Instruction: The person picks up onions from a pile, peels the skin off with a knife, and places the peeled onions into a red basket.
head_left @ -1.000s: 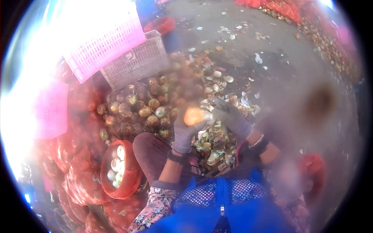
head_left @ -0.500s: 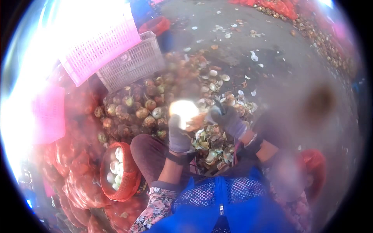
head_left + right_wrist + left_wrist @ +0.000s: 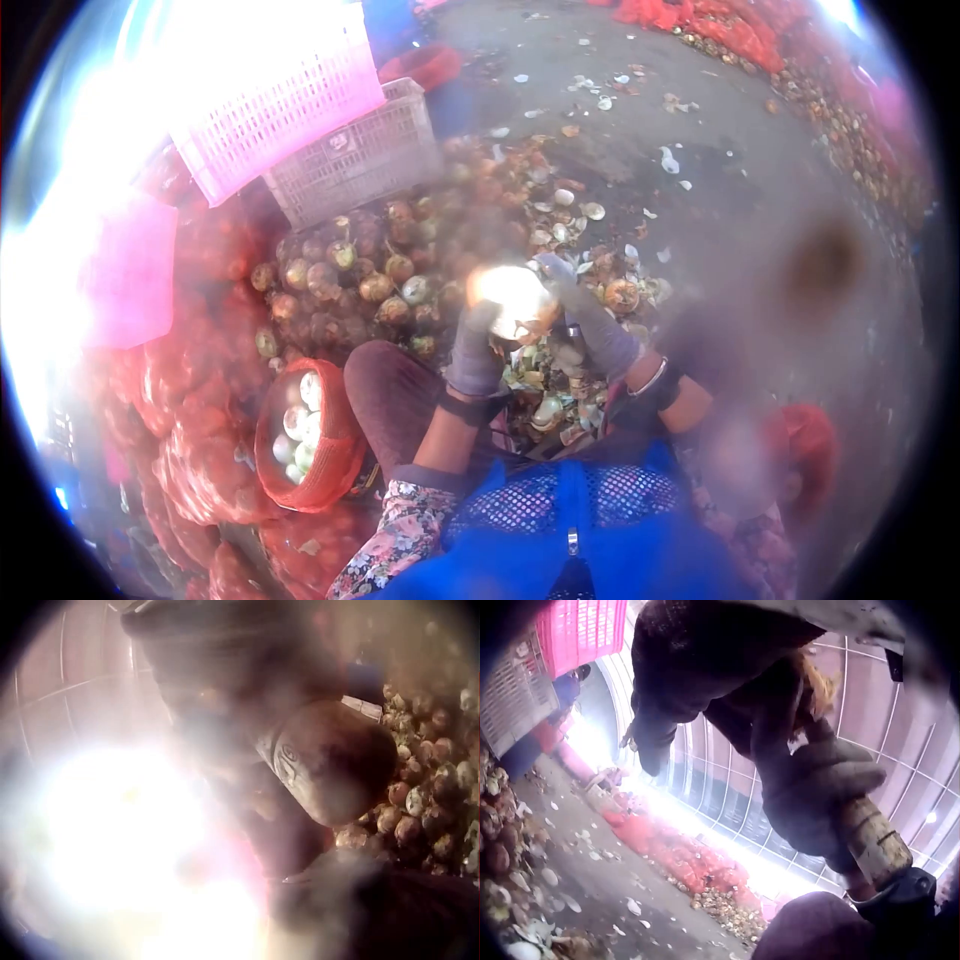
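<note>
In the head view my gloved left hand (image 3: 475,350) grips an onion (image 3: 520,305) from its left side, above the space between my knees. Glare washes out much of the onion, which looks pale with some brownish parts. My gloved right hand (image 3: 600,330) is up against its right side. From the left wrist, the right hand's fingers (image 3: 817,787) curl round a tool with a tan, dark-banded handle (image 3: 874,840); its working end is hidden. Orange-brown skin (image 3: 821,690) shows near those fingers. Strong glare covers much of the right wrist view.
Unpeeled onions (image 3: 375,285) are heaped ahead to the left, with peelings (image 3: 550,400) between my legs. A red mesh-lined container (image 3: 340,440) by my left knee holds white peeled onions (image 3: 300,425). Pink (image 3: 290,120) and grey (image 3: 355,160) crates stand behind the heap.
Half a second ago my hands were slightly apart, with orange skin between them. Now the right hand is back against the onion, which shows paler than a second ago.
</note>
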Motion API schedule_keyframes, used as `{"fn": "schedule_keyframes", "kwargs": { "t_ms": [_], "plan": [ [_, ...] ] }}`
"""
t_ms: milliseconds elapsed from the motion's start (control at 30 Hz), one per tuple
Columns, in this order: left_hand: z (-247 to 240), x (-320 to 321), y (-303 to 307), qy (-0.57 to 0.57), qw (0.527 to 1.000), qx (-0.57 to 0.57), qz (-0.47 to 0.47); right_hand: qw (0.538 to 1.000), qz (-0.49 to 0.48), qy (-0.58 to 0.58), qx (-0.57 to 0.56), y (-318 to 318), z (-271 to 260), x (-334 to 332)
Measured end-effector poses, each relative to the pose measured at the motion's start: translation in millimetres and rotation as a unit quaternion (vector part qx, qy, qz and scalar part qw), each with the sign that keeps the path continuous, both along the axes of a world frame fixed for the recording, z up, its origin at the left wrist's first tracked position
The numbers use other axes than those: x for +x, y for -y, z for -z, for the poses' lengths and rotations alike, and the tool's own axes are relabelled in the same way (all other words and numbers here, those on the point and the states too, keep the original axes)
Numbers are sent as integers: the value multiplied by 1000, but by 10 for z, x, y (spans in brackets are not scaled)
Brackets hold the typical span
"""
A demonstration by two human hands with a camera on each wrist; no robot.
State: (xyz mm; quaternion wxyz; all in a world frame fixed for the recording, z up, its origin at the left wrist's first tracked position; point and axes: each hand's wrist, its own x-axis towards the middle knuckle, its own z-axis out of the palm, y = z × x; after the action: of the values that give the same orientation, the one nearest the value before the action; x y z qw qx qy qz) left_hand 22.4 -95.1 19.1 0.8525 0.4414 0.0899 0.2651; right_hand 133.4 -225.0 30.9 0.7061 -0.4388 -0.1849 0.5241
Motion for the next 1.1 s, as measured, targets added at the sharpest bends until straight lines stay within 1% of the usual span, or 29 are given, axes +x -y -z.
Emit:
{"fn": "schedule_keyframes", "kwargs": {
  "t_ms": [33,67,167,233,333,400,467,533,600,633,700,733,767,800,833,867,900,967,1033,1100],
  "plan": [
    [-20,32,-13,-7,999,52,-6,999,22,40,-12,-11,47,20],
    [-39,50,-35,-14,994,104,-12,998,22,56,-26,14,5,54],
    [-55,-1,-57,-70,978,184,-70,993,13,101,-57,95,-164,141],
    [-17,-8,-32,-84,974,198,-68,988,10,141,-60,109,-192,148],
    [78,85,55,-63,977,191,-68,976,24,206,-69,71,-120,108],
    [118,115,88,-34,987,146,-53,968,33,235,-85,62,-69,76],
    [262,131,19,-68,970,216,-87,961,76,265,-34,-21,114,28],
    [348,131,-21,-80,941,303,-127,951,98,293,-30,-46,200,9],
    [324,122,-23,-88,934,320,-135,941,101,315,-74,-26,188,-25],
    [319,114,-20,-92,930,328,-139,942,106,307,-89,-35,204,-41],
    [339,94,-37,-94,934,304,-159,943,115,291,-117,-79,285,-57],
    [344,77,-52,-96,936,293,-170,937,140,307,-94,-99,380,-60],
    [303,87,-71,-65,931,306,-186,929,164,324,-70,-126,456,-63],
    [327,104,-120,-60,951,256,-164,920,188,342,-46,-133,510,-53],
    [382,121,-193,-55,967,206,-142,919,151,352,-94,-100,539,-2],
    [352,83,-218,-48,990,104,-78,915,112,361,-141,-43,495,82],
    [322,43,-242,-48,999,-5,-23,907,71,370,-187,3,399,161],
    [416,69,-247,-90,988,75,-100,946,33,301,-116,144,58,244],
    [430,68,-245,-120,970,189,-99,940,5,340,-40,159,53,385],
    [446,72,-235,-138,944,282,-102,974,23,217,-62,216,-24,401]
  ]
}}
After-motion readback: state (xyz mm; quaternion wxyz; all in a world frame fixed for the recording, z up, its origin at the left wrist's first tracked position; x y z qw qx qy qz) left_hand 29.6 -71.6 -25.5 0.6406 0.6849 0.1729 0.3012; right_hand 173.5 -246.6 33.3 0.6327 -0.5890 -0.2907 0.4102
